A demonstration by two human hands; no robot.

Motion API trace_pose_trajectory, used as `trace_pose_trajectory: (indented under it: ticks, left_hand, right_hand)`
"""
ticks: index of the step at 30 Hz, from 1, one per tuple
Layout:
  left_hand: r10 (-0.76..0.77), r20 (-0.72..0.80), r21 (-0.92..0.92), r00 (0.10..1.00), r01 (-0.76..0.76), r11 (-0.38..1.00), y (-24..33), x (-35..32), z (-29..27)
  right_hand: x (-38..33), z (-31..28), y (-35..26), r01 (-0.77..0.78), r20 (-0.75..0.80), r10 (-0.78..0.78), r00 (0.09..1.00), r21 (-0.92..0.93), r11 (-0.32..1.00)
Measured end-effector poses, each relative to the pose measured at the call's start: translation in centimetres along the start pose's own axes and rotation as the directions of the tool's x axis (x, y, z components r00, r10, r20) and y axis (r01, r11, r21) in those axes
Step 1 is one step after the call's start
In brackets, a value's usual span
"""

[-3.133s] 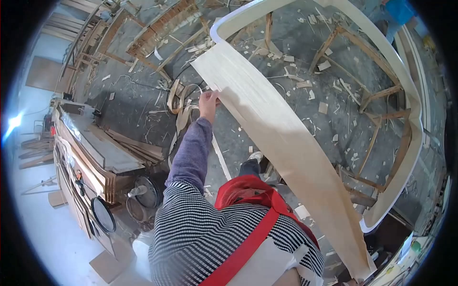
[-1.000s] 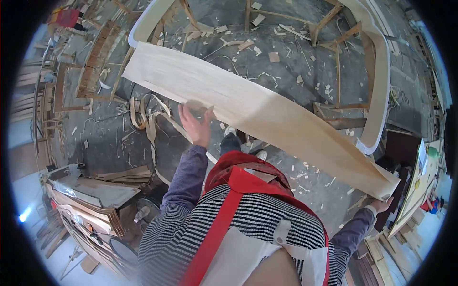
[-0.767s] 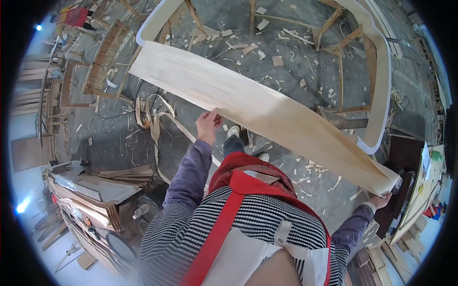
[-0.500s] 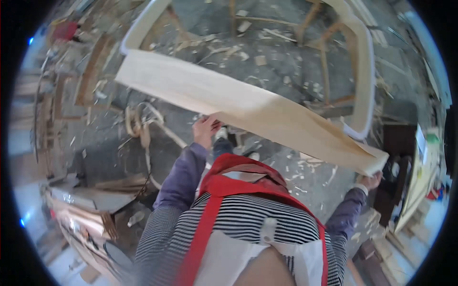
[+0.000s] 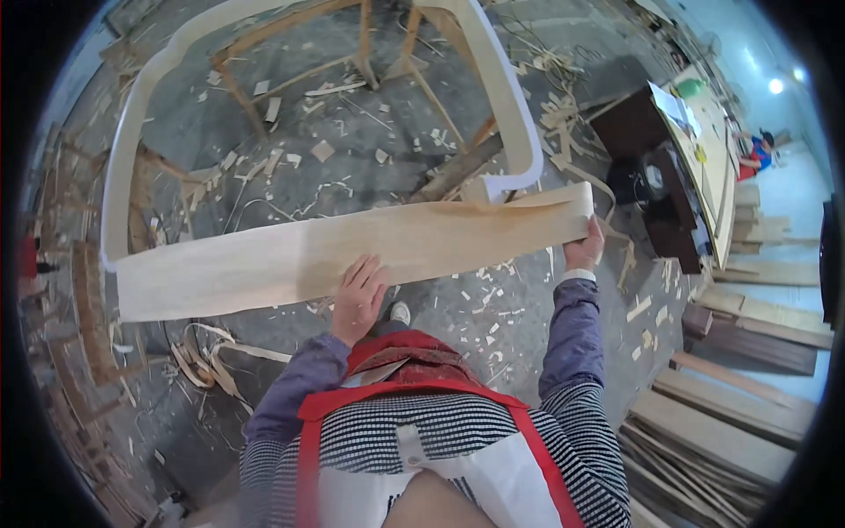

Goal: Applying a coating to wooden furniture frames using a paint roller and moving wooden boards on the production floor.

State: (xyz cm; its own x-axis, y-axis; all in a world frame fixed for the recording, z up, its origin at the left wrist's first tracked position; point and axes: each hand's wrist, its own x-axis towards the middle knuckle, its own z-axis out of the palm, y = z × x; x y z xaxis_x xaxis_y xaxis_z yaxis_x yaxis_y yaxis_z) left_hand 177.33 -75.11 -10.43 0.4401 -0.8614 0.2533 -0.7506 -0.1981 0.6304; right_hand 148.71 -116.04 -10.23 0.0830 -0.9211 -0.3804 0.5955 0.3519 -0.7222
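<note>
A long, wide strip of pale wood veneer point(image 5: 255, 264) stretches across in front of me, its right end curling over. My right hand point(image 5: 584, 248) grips that curled end. With its fingers stretched out, my left hand point(image 5: 359, 295) lies against the strip's near side, left of my body. Just beyond the strip stands a large curved frame point(image 5: 531, 123) with a pale inner face and white edge. The strip's left end meets the frame's left end, while its right part passes close to the frame's right end; whether it is fixed there I cannot tell.
Wooden legs point(image 5: 363, 53) stand inside the curved frame. Wood scraps and shavings litter the grey floor point(image 5: 352, 132). A dark desk point(image 5: 634, 132) stands at the right, with stacked boards point(image 5: 713, 422) nearer me. Another person point(image 5: 757, 157) is at the far right. Curled offcuts point(image 5: 207, 361) lie left.
My view has turned to the right. The strip now lies more level, its right end raised. My left hand has gone from holding the near edge to lying flat on the strip.
</note>
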Motion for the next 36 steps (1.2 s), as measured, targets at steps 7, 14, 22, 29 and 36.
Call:
trace_pose_trajectory:
  ticks: [7,14,22,29,36]
  left_hand:
    - [-0.016,0.129,0.305,0.992,-0.025,0.952,1.7,1.9,4.9]
    - [-0.085,0.295,-0.190,0.952,0.145,0.971,11.5,0.9,11.1]
    - [-0.173,0.408,-0.314,0.897,0.316,0.895,23.0,13.5,28.2]
    - [-0.317,0.356,-0.494,0.879,0.465,0.735,26.0,22.4,32.8]
    - [-0.476,0.242,-0.706,0.846,0.490,0.512,28.7,27.5,33.2]
  right_hand:
    - [2.5,-3.4,-1.1,-0.170,0.068,0.165,0.984,0.081,0.982]
    - [0.2,-4.8,-2.3,-0.413,0.330,0.365,0.871,0.087,0.907]
    - [0.6,-5.4,-5.2,-0.729,0.538,0.624,0.567,-0.024,0.684]
    - [0.1,-0.3,-9.4,-0.700,0.567,0.749,0.342,-0.377,0.606]
    - [9.6,5.9,-20.4,-0.262,0.524,0.848,-0.071,-0.831,0.492]
